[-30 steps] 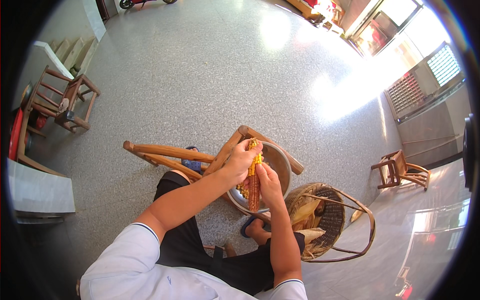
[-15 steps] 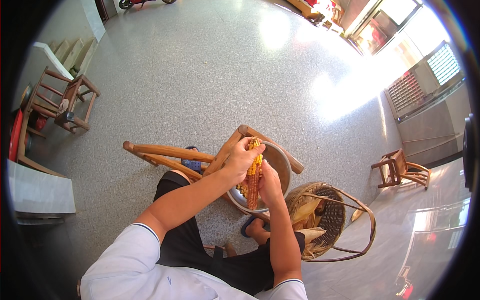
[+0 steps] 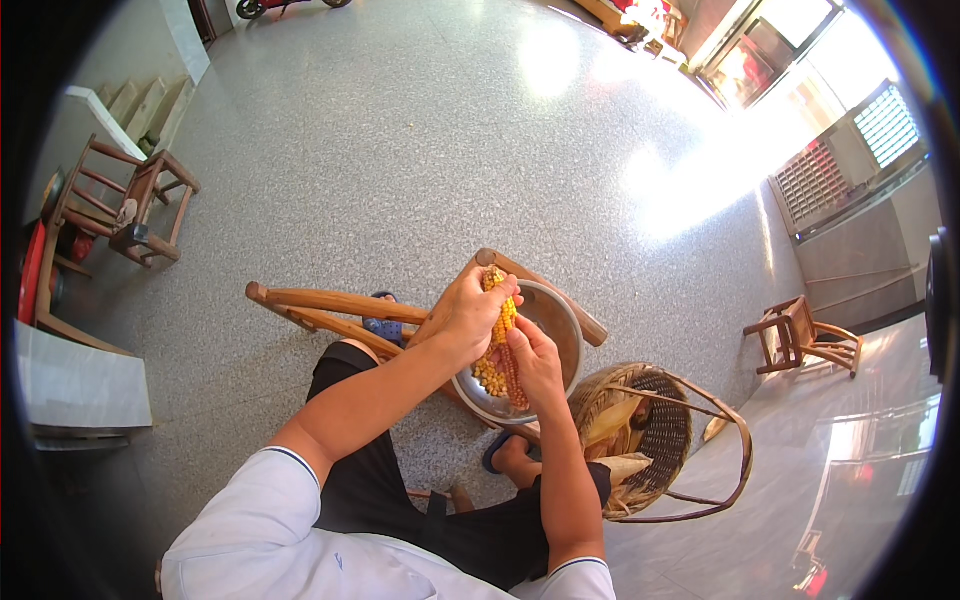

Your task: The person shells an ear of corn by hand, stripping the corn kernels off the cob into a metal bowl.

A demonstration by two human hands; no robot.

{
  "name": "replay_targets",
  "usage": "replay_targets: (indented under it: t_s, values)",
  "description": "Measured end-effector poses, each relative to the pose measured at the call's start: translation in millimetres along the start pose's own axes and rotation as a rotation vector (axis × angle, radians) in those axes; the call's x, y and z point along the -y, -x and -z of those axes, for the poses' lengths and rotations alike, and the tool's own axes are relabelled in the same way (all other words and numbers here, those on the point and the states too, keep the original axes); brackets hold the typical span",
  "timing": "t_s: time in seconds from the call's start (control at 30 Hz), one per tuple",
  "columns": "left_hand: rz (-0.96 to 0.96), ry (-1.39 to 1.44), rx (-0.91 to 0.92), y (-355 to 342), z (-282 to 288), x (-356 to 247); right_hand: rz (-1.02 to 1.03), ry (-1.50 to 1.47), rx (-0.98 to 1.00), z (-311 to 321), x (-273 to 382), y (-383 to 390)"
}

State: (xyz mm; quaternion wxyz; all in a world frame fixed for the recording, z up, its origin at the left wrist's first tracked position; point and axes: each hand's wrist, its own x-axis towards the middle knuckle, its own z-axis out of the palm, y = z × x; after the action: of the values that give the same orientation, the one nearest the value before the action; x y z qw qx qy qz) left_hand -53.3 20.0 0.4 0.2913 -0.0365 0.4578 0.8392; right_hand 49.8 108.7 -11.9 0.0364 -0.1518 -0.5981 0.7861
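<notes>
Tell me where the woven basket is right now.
In the head view the woven basket sits on the floor at the person's right, just right of the metal bowl and the right hand holding the corn cob.

Left hand (image 3: 468, 312) fingers curled shut, right hand (image 3: 537, 362) clenched just below, forearms converging, elbows bent

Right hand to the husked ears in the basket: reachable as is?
Probably yes: the basket sits open-topped just beside the right hand, nothing between, but that hand grips the cob.
</notes>
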Motion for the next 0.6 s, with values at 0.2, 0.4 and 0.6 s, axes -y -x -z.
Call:
replay_targets:
  t_s: [0.2, 0.4, 0.6]
  values:
    - [0.017, 0.001, 0.028, 0.4, 1.4, -1.1, -0.026, 0.045, -0.007, 3.2, -0.1, 0.7]
    - [0.022, -0.009, 0.037, 0.6, 0.6, -4.5, -0.081, -0.170, -0.036, -0.4, 2.6, 0.8]
    - [0.037, -0.016, 0.018, 4.6, -3.4, -7.3, -0.061, -0.079, 0.019, -0.7, 5.1, 0.3]
